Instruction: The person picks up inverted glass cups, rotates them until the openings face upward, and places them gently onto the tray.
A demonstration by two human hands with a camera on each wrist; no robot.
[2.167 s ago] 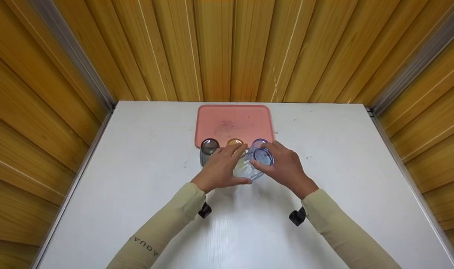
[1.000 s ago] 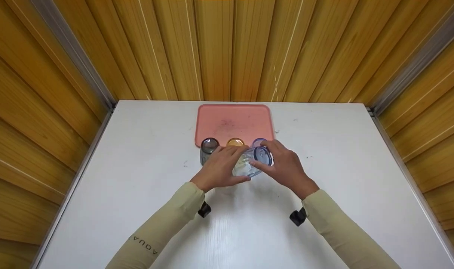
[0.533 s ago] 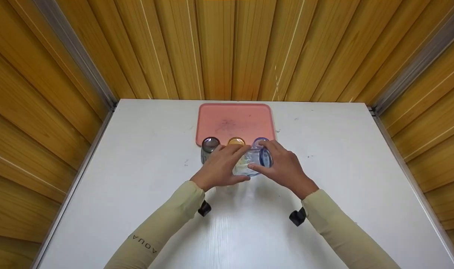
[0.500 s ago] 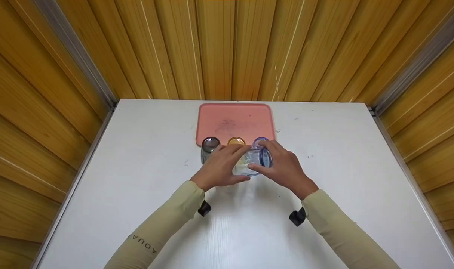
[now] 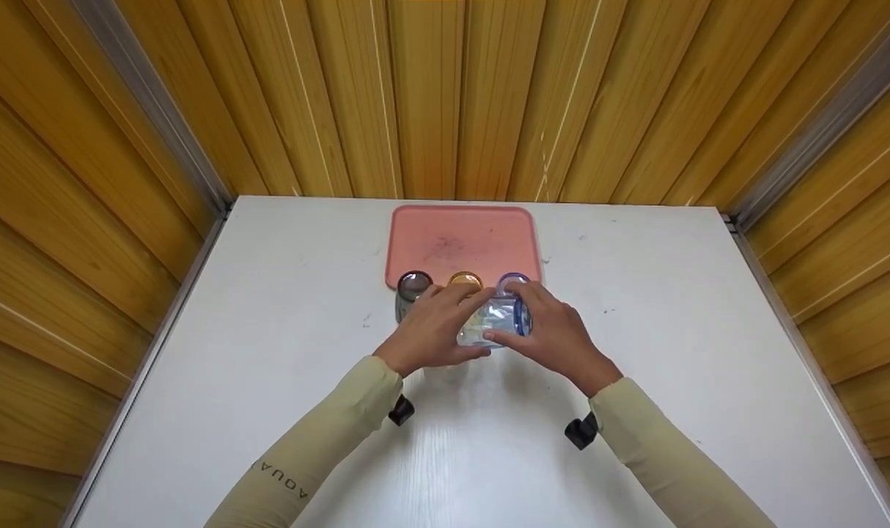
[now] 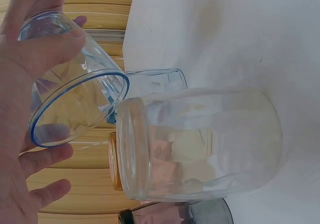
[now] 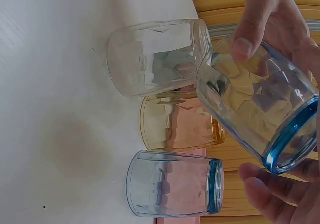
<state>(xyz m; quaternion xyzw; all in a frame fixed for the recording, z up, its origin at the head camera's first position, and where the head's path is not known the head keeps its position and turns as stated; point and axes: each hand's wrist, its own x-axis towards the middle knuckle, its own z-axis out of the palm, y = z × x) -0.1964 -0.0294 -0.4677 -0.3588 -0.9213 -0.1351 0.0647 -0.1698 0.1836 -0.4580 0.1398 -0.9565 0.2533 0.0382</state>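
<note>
At the far left of the frame, yellow-brown wood-grain panelling [image 5: 56, 242] meets a grey metal post [image 5: 152, 103]. The white table [image 5: 284, 293] begins beside it, its top marked by faint dark scuffs. A pale khaki left sleeve [image 5: 320, 440], printed with dark letters, enters from the bottom edge, with a black wrist camera [image 5: 401, 411] at its cuff.

Left of centre stands a smoky-grey tumbler [image 5: 414, 281], partly behind the left hand [image 5: 438, 330]; that hand's thumb and fingers are spread around one end of a pale-blue tumbler [image 5: 498, 315], gripping it. Mid-frame, this glass lies sideways in the air, above a clear tumbler [image 6: 200, 154] on the table; whether they touch, I cannot tell. An amber tumbler [image 5: 465, 278] and a blue-based tumbler [image 7: 172, 186] stand along the near edge of a smudged pink tray [image 5: 460, 227].

The right hand [image 5: 558, 330] holds the thick-based end, fingers and thumb parted about the glass's width. Rightward come the right sleeve [image 5: 665, 447], bare white tabletop, another metal post [image 5: 819, 110] and more panelling.
</note>
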